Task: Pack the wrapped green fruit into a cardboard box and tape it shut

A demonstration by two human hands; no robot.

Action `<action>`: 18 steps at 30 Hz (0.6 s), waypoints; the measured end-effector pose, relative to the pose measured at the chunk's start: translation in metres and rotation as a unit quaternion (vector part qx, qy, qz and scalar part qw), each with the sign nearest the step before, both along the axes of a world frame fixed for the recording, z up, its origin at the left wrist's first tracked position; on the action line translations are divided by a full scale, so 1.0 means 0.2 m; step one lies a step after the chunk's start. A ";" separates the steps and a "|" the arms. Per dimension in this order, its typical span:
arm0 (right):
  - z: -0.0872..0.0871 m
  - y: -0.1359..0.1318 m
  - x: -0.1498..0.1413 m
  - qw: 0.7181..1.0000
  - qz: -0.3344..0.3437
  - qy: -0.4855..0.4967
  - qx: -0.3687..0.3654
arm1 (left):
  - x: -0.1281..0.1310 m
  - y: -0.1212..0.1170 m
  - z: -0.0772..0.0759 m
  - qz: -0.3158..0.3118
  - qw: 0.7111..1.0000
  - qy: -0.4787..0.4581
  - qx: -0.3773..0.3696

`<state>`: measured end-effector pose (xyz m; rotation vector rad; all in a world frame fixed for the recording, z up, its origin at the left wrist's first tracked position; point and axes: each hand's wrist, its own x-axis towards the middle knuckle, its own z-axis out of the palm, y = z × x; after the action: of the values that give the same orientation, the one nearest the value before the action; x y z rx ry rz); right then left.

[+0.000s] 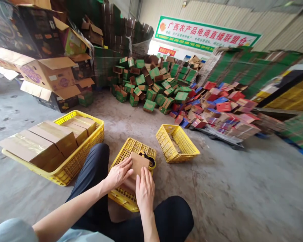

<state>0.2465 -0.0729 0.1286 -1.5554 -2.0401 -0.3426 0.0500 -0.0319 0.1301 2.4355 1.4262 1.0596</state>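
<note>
Between my knees a yellow plastic crate lies with its perforated base upward, and a small brown cardboard box rests on it. My left hand lies flat on the box's left side, fingers stretched out over the cardboard. On the right side my right hand presses with extended fingers against the box. Just behind the box sits a black tape dispenser, partly hidden by it. The undersides of both hands and the near part of the box are covered from view.
At left stands a yellow crate filled with taped cardboard boxes. Another yellow crate, at right, holds some brown pieces. Farther back are heaps of green boxes and red and blue boxes. Large open cartons are stacked at left.
</note>
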 end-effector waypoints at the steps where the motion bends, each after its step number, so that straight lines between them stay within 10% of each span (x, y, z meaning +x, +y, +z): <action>1: 0.01 0.00 0.00 1.000 -0.003 -0.004 -0.001 | 0.01 -0.01 -0.01 -0.004 1.000 0.006 0.003; 18: 0.03 -0.04 0.00 0.985 0.001 0.070 -0.159 | 0.00 -0.12 -0.08 -0.045 0.984 -0.050 -0.162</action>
<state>0.2474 -0.0818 0.1340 -1.7078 -2.0584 0.0988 0.0510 -0.0565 0.1151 2.1621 1.3247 0.8417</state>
